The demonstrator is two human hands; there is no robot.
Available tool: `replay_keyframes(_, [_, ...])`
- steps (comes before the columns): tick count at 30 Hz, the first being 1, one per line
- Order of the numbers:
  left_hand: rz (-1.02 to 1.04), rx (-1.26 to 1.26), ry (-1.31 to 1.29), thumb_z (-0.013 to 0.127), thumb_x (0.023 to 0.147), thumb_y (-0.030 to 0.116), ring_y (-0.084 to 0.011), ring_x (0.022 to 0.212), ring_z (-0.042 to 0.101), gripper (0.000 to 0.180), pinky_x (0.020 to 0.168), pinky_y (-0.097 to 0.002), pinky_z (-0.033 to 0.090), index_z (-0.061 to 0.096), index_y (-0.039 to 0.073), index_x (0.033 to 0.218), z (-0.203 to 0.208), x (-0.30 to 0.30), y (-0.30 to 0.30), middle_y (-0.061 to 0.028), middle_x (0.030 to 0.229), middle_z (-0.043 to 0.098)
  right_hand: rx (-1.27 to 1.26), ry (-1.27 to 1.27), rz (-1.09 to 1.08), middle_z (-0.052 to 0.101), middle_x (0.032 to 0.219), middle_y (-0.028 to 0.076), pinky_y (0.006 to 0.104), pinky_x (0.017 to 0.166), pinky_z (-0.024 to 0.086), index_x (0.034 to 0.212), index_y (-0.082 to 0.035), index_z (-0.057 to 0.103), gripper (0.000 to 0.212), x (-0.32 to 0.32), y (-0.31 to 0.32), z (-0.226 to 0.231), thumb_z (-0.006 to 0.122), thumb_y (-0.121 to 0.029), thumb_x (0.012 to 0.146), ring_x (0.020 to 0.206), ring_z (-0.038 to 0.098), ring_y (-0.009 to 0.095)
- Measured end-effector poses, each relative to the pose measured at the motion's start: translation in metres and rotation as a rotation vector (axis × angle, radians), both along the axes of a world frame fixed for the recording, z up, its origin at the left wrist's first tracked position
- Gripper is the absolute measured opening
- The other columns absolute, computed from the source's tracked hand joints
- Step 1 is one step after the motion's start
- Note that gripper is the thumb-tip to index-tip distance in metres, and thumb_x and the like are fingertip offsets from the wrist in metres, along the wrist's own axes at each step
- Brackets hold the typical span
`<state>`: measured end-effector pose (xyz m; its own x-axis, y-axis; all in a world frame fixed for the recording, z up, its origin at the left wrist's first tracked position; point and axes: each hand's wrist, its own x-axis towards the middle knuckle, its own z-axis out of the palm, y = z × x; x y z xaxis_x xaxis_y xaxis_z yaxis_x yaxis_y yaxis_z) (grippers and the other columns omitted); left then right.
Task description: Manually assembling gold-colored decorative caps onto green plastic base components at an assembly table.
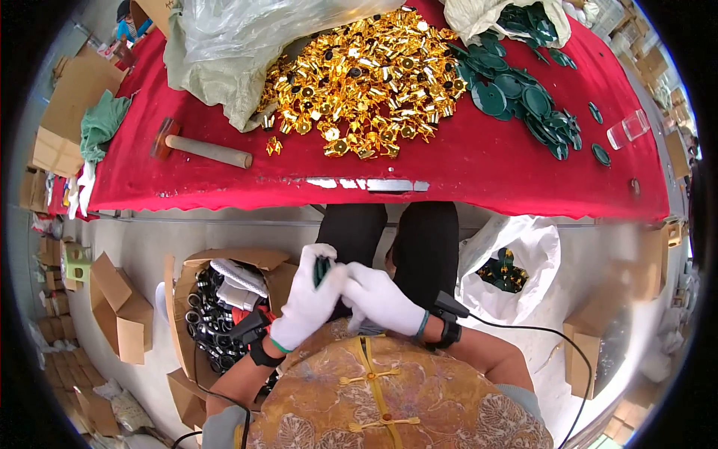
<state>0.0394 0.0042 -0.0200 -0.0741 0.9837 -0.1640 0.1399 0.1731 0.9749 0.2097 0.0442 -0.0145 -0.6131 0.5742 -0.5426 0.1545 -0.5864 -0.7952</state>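
Both my hands wear white gloves and meet above my lap. My left hand (308, 293) is closed around a dark green disc (322, 270), which stands on edge between thumb and fingers. My right hand (383, 301) presses against it with bent fingers. Whatever its fingertips grip is hidden behind the gloves. On the red-covered table ahead lies a big heap of shiny gold pieces (366, 82), with a few black ones among them. More dark green discs (523, 97) are piled to its right, some spilling from a white sack (479, 19).
A wooden-handled hammer (209, 151) lies at the table's left, and a clear glass (628, 129) at its right. By my left leg stands a cardboard box (179, 314) of black parts. A white bag (542, 262) with green-and-gold pieces stands on the right. Cables trail from both wrists.
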Motion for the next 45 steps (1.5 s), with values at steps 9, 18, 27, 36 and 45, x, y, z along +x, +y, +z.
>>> replay_keyframes(9, [-0.153,-0.302,-0.581,0.053,0.107,0.022,-0.023,0.095,0.063,0.022,0.077,-0.0306,0.054,0.057,0.004,0.118,0.047,-0.028,-0.004,-0.0115,0.117,0.06,1.506,-0.315,0.108,0.059,0.085,0.01,0.0388,0.057,0.052,0.122,-0.006,0.061,0.039,-0.014,-0.005,0.0,0.073,-0.026,0.09,0.065,0.064,0.028])
replay_keyframes(18, [0.052,0.103,0.084,0.064,0.102,0.013,-0.0155,0.091,0.061,0.027,0.081,-0.0348,0.052,0.052,0.0,0.122,0.009,-0.004,-0.013,-0.0071,0.104,0.057,0.298,-0.032,-0.154,0.067,0.071,0.01,0.0362,0.053,0.056,0.1,0.0,0.062,0.008,-0.022,-0.018,0.045,0.058,-0.006,0.096,0.057,0.069,0.023])
replay_keyframes(27, [-0.051,0.27,0.375,0.073,0.095,0.04,-0.0288,0.091,0.062,0.047,0.08,-0.0398,0.055,0.057,0.006,0.123,-0.016,-0.001,-0.004,-0.011,0.101,0.059,0.215,0.095,0.174,0.077,0.1,0.013,0.0363,0.068,0.059,0.133,-0.017,0.066,0.03,0.006,0.003,-0.015,0.064,-0.022,0.103,0.077,0.075,0.027])
replay_keyframes(36, [0.009,-0.534,-0.709,0.06,0.106,0.05,-0.0021,0.076,0.055,0.03,0.057,-0.0203,0.04,0.056,0.023,0.117,0.031,-0.003,0.0,0.008,0.092,0.057,1.479,-0.291,0.08,0.06,0.088,0.013,0.0444,0.057,0.05,0.117,-0.006,0.065,0.029,-0.001,-0.006,-0.019,0.071,-0.019,0.092,0.067,0.063,0.033])
replay_keyframes(45, [-0.183,-0.39,-0.944,0.064,0.106,0.038,-0.003,0.087,0.055,0.032,0.065,-0.0219,0.043,0.052,0.02,0.129,0.039,-0.019,-0.005,0.0057,0.105,0.056,1.648,-0.222,-0.096,0.061,0.087,0.013,0.0442,0.057,0.051,0.118,-0.005,0.067,0.031,-0.007,-0.006,-0.018,0.073,-0.016,0.089,0.064,0.062,0.032])
